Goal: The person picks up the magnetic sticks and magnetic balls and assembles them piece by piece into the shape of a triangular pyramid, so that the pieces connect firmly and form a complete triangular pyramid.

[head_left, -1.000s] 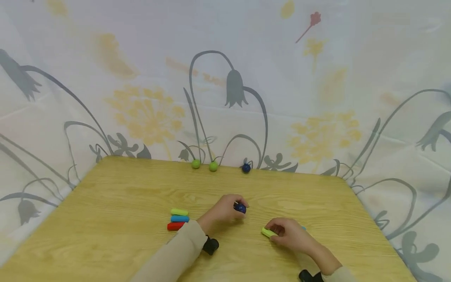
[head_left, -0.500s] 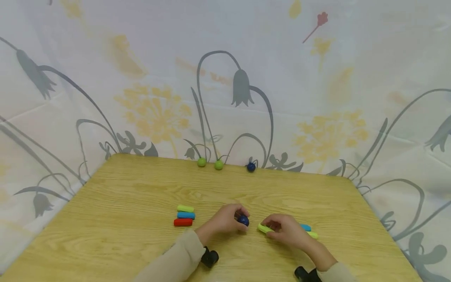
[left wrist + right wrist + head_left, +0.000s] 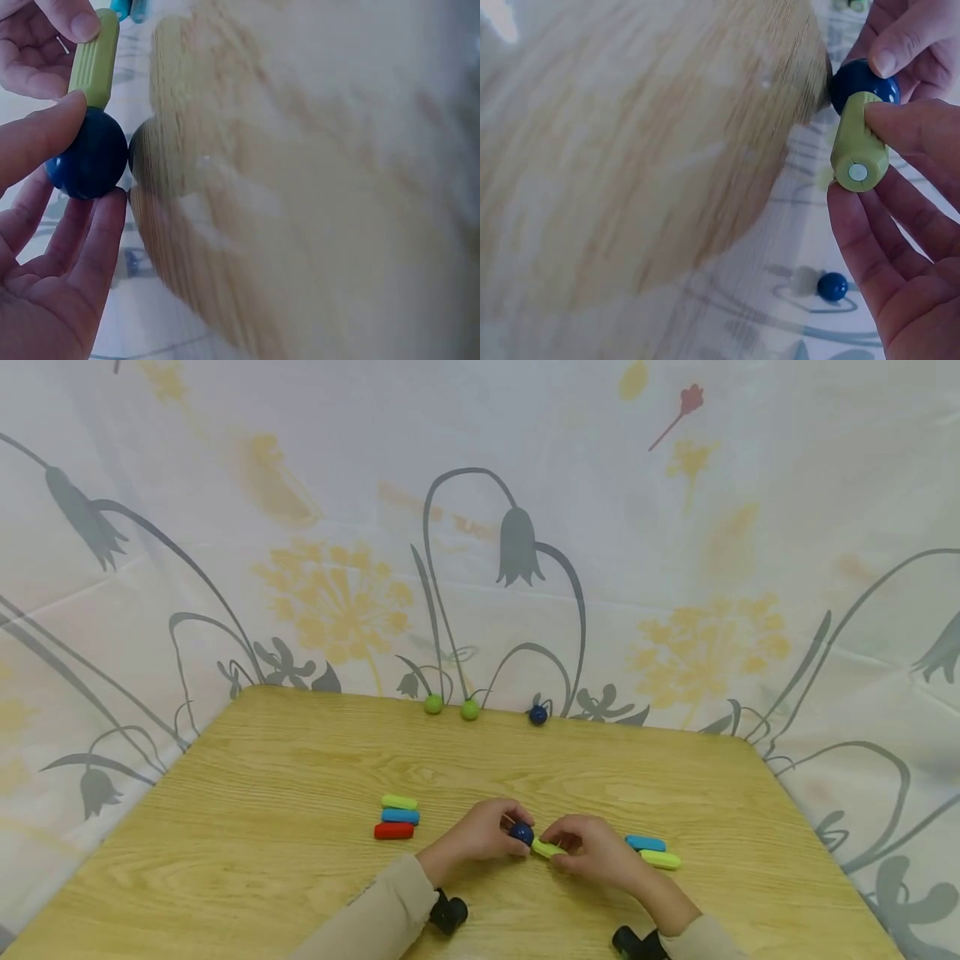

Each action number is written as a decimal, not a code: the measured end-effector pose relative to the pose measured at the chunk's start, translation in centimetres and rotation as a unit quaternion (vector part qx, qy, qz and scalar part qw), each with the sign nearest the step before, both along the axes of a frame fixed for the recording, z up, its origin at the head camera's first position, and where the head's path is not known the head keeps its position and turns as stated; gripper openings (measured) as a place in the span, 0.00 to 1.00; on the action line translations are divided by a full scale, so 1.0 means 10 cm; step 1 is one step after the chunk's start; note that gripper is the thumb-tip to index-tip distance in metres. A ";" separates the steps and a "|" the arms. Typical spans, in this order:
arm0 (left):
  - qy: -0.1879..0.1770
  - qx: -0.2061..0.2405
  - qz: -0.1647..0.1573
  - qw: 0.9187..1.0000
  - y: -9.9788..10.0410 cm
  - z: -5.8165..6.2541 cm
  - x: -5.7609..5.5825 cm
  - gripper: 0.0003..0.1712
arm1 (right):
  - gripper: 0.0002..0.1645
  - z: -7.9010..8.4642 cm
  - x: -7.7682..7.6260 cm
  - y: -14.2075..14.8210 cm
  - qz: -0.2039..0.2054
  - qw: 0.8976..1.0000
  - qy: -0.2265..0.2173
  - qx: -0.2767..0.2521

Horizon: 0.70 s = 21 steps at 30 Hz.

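Near the middle of the table, my left hand (image 3: pixel 480 833) pinches a glossy dark blue ball (image 3: pixel 522 834) between thumb and fingers. Facing it, my right hand (image 3: pixel 600 856) grips a short yellow-green toy rod (image 3: pixel 547 848) by thumb and fingertips. The rod's far end meets the blue ball (image 3: pixel 88 156) in the left wrist view, with the left thumb right at that joint. A pale round disc shows in the other end of the ribbed rod (image 3: pixel 855 139) in the right wrist view.
To the left lie a yellow-green rod (image 3: pixel 399 802), a blue rod (image 3: pixel 401 816) and a red rod (image 3: pixel 393 831) side by side. Right of my hands are another blue rod (image 3: pixel 646 843) and yellow-green rod (image 3: pixel 661 860). Two green balls (image 3: pixel 470 710) and a blue ball (image 3: pixel 537 715) line the back edge.
Both hands have come together: the left brought the ball nearer, and the right carried the yellow-green rod leftward until its end met the ball. The two rods on the right are now fully uncovered.
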<state>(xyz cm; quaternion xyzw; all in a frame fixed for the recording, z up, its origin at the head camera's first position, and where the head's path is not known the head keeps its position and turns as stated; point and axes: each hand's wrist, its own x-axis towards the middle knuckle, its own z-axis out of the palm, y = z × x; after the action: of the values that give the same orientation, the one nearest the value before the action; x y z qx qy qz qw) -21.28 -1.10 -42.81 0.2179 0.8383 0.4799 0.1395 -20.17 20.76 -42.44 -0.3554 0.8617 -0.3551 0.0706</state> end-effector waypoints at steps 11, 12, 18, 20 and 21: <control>0.006 0.003 0.004 1.000 -0.03 0.01 -0.01 0.15 | 0.13 0.00 0.00 -0.01 -0.007 1.000 -0.029 0.008; 0.008 0.008 0.006 1.000 -0.05 0.02 -0.01 0.15 | 0.13 0.00 0.00 -0.01 -0.006 0.999 -0.032 0.007; 0.036 0.036 0.016 0.999 -0.26 0.06 0.01 0.14 | 0.13 0.00 0.00 -0.02 -0.005 1.000 -0.028 0.003; 0.048 0.039 0.019 0.998 -0.35 0.06 0.02 0.14 | 0.13 -0.01 0.00 -0.01 -0.006 1.000 -0.029 0.005; 0.053 0.039 0.021 0.998 -0.39 0.06 0.03 0.14 | 0.13 -0.02 0.00 -0.01 -0.006 0.999 -0.031 0.006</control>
<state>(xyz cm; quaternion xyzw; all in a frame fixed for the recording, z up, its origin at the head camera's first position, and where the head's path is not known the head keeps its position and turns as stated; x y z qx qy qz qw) -21.01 -5.05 -42.18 0.2308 0.8297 0.5024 0.0763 -20.20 20.67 -42.65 -0.3385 0.8635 -0.3612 0.0968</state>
